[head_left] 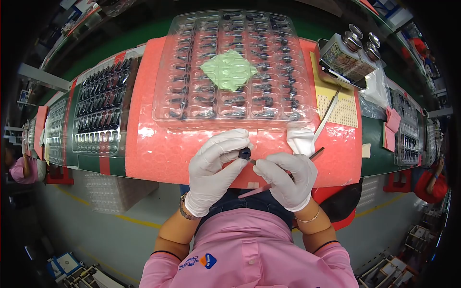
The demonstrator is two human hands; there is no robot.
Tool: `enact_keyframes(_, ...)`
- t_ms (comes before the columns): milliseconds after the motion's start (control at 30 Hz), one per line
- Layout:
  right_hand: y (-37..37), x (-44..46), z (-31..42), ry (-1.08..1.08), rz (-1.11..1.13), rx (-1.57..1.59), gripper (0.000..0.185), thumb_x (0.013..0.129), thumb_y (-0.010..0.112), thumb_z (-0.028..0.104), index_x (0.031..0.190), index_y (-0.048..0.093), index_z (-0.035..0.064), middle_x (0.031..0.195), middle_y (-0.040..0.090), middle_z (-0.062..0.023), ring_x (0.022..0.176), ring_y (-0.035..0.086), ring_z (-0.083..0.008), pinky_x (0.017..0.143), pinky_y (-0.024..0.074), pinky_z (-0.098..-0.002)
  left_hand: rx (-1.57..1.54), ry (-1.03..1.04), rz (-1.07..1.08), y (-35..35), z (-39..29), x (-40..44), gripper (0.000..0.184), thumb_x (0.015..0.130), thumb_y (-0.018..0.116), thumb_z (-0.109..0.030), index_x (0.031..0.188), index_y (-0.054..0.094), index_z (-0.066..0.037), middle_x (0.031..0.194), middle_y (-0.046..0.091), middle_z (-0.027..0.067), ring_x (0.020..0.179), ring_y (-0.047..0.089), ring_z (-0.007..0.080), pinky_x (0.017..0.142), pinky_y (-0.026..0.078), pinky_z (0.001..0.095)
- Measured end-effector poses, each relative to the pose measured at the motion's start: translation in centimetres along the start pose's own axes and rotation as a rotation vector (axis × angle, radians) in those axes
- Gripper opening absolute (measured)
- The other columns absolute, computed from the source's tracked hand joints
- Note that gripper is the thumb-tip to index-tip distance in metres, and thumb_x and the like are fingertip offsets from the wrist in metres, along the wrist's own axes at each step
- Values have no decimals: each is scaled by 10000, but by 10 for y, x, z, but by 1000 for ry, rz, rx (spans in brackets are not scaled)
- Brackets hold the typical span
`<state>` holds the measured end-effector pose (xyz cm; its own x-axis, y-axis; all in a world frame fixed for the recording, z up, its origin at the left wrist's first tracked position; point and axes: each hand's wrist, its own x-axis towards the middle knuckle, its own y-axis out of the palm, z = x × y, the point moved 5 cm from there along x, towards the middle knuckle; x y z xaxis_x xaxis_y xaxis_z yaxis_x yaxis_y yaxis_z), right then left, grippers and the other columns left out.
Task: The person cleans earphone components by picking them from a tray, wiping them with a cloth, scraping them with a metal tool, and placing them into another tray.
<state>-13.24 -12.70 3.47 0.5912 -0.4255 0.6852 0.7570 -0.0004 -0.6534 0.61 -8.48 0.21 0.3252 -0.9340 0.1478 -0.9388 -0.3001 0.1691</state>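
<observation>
My left hand [218, 165], in a white glove, pinches a small round black part [245, 153] between thumb and fingertips. My right hand [288, 177], gloved too, is closed just right of it. From its fingertips a thin metal tip [251, 161] reaches to the black part; whether it touches is hard to tell. A slim stick-like tool [257, 191], pinkish at the lower left and dark at the upper right, passes through the right hand. Beyond the hands lies a clear plastic tray [159, 103] with rows of small black parts and a light green cloth [229, 70] on top.
Pink sheeting [149, 144] covers the bench. To the right are a white cloth [300, 140], a long thin metal tool [326, 114], a yellow dotted sheet [343, 109] and a holder with two bottles [338, 55]. Another tray of black parts [101, 105] stands left.
</observation>
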Motion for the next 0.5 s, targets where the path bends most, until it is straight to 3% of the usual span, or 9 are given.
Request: enact_keyframes(500, -3, 5, 2, 44, -17, 33, 296, 557, 723, 130, 836, 628, 156, 723, 560, 27, 501, 474, -120, 439, 302, -245, -143, -39, 2, -1, 1, 1, 355, 682, 582, 137, 1020, 546, 35, 1139, 482, 159, 933, 558, 206, 782, 487, 291)
